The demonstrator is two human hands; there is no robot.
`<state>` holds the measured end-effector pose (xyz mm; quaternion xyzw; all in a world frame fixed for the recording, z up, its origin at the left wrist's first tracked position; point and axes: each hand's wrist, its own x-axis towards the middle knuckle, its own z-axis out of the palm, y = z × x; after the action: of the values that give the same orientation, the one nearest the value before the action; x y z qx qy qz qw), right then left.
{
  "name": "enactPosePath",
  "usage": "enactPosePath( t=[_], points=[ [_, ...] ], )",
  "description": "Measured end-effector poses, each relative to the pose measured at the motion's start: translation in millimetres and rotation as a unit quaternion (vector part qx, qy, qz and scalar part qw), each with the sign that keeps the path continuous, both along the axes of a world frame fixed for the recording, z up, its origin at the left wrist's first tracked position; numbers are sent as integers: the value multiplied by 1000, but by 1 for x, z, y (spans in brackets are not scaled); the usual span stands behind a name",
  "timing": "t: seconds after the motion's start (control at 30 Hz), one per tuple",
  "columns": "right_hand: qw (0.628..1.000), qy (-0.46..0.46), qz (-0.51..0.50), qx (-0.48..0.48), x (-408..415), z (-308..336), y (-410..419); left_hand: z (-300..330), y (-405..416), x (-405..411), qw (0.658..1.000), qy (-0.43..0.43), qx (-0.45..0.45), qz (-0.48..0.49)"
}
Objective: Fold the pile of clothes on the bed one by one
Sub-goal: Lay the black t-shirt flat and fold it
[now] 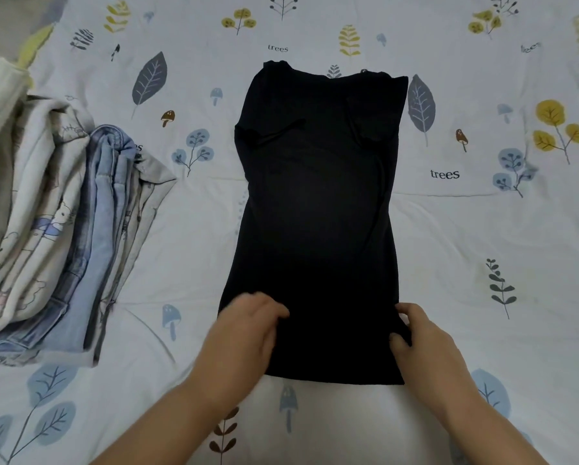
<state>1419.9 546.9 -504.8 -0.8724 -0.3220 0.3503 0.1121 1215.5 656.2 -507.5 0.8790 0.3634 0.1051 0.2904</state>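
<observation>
A black T-shirt (318,213) lies flat in the middle of the bed, both sleeves folded inward so it forms a long narrow strip, collar at the far end. My left hand (244,330) lies on its lower left corner, blurred, with the fingers resting on the cloth. My right hand (422,337) pinches the lower right edge of the shirt between thumb and fingers.
A stack of folded clothes (63,229), white printed pieces and blue denim, sits at the left side of the bed. The bedsheet (482,246) is white with leaf, tree and mushroom prints and spreads to the right and in front of the shirt.
</observation>
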Motion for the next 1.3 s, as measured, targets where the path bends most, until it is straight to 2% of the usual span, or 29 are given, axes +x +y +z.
enactPosePath(
  t=[0.03, 0.1, 0.17, 0.23, 0.33, 0.5, 0.6, 0.67, 0.7, 0.77, 0.83, 0.93, 1.0, 1.07, 1.17, 1.23, 1.3],
  points=[
    [1000, -21, 19, 3, 2, 0, -2, -3, 7, -4, 999, -8, 27, 31],
    [992, -81, 98, 15, 4, 1, -6, -9, 24, -14, 995, 72, 59, 22],
    [970, -134, 202, 35, 5, 4, -9, -18, 38, -27, 977, 192, 72, -55],
    [939, -190, 281, 63, 9, -2, -13, -26, 47, -42, 950, 267, 88, -136],
    [895, -238, 370, 77, 17, -11, -15, -30, 52, -50, 945, 261, 80, -179],
    [891, -182, 405, 95, 27, -10, -6, -25, 46, -32, 961, 195, 6, -195],
    [924, -84, 351, 127, 28, -11, 6, -18, 50, -18, 975, 149, -74, -147],
    [960, 34, 245, 128, 32, -8, 15, -9, 56, -8, 983, 72, -156, -65],
    [971, 108, 168, 134, 35, -4, 20, -2, 61, -3, 976, 35, -214, -13],
    [949, 247, 39, 191, 43, 9, 36, 13, 73, 8, 931, -53, -350, 88],
    [919, 311, -28, 242, 57, 16, 56, 20, 90, 20, 881, -140, -425, 155],
    [913, 311, -132, 227, 72, 10, 85, 15, 114, 42, 799, -206, -482, 296],
    [921, 286, -188, 184, 77, 0, 101, 4, 124, 55, 771, -189, -481, 374],
    [934, 261, -194, 150, 78, -8, 113, -7, 130, 62, 766, -161, -463, 417],
    [962, 199, -140, 124, 74, -11, 126, -14, 134, 68, 784, -144, -434, 419],
    [973, 148, -112, 135, 73, -12, 132, -15, 137, 72, 799, -138, -424, 404],
    [963, 167, -119, 177, 76, -12, 136, -13, 144, 74, 806, -145, -431, 379]
  ],
)
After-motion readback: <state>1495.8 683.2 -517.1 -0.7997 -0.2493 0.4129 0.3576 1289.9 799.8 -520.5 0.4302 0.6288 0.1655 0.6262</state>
